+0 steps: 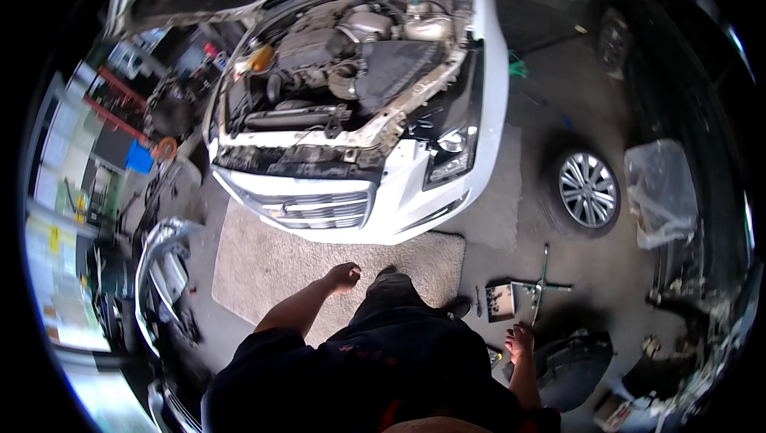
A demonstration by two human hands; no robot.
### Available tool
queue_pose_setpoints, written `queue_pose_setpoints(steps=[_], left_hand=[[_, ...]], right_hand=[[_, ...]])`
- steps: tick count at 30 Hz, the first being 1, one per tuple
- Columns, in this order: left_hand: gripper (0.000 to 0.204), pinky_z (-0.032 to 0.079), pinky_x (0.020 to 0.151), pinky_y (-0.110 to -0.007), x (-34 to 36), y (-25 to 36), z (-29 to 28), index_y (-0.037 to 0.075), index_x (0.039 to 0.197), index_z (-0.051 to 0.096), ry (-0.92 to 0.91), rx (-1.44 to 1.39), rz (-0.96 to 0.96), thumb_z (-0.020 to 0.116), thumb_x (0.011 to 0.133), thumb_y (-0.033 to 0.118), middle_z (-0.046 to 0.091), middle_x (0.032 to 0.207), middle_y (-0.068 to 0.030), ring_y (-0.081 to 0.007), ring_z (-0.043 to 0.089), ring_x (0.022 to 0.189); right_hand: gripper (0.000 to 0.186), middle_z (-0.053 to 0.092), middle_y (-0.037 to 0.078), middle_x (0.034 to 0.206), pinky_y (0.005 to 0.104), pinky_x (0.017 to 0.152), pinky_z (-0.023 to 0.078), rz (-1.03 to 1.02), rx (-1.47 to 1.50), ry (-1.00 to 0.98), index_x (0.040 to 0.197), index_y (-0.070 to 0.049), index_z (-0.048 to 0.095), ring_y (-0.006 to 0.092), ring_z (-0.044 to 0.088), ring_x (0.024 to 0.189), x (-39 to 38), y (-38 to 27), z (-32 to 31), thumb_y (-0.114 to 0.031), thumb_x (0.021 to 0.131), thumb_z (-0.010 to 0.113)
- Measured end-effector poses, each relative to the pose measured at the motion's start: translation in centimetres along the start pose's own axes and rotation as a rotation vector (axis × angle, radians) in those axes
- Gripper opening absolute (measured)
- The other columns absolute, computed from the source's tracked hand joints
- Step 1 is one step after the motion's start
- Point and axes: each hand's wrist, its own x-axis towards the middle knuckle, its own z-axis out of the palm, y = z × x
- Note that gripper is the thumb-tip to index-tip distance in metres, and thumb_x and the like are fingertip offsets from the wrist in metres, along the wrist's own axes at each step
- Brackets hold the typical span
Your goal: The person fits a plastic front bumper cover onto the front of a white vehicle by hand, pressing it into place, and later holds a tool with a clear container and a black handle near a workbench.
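Observation:
My left hand (345, 276) hangs over the beige mat (263, 265), fingers curled; I cannot make out whether anything is inside. My right hand (519, 341) hangs at my right side, fingers loosely bent and apart, nothing visible in it. Just beyond it on the floor lie a cross-shaped lug wrench (541, 284) and a shallow box (500, 289) with small dark parts. Before me stands a white car (403, 209) with its hood (159, 6) raised and engine bay (335, 82) exposed. Its front grille (307, 209) is above the mat's far part.
A detached wheel (586, 189) lies at right beside clear plastic sheeting (662, 189), near a dark vehicle (702, 98). Removed body parts (163, 273) lie at left, with a red rack (116, 98) and blue bin (139, 158) farther back. A dark bundle (574, 365) is by my right hand.

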Motion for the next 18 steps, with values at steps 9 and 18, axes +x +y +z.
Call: queue_pose_setpoints(steps=[9, 18], left_hand=[[0.029, 0.052, 0.082, -0.041, -2.7, -4.3, 2.9, 0.009, 0.107, 0.066, -0.174, 0.231, -0.112, 0.054, 0.088, 0.027, 0.070, 0.097, -0.0173, -0.0329, 0.066, 0.096], [0.025, 0.054, 0.078, -0.037, 1.0, -1.2, -3.2, 0.010, 0.109, 0.065, -0.163, 0.149, -0.155, 0.055, 0.089, 0.022, 0.070, 0.097, -0.0126, -0.0268, 0.068, 0.090]], right_hand=[[0.008, 0.056, 0.005, 0.078, 0.0239, 0.043, 0.033, 0.095, -0.102, 0.020, 0.098, -0.013, 0.054, 0.0101, 0.043, 0.052, -0.6, 3.0, -2.4, -0.016, 0.090, 0.053], [0.007, 0.055, 0.004, 0.076, 0.0244, 0.042, 0.033, 0.150, -0.158, 0.058, 0.096, -0.012, 0.055, 0.0102, 0.043, 0.051, -2.5, 7.1, 1.0, -0.017, 0.091, 0.053]])
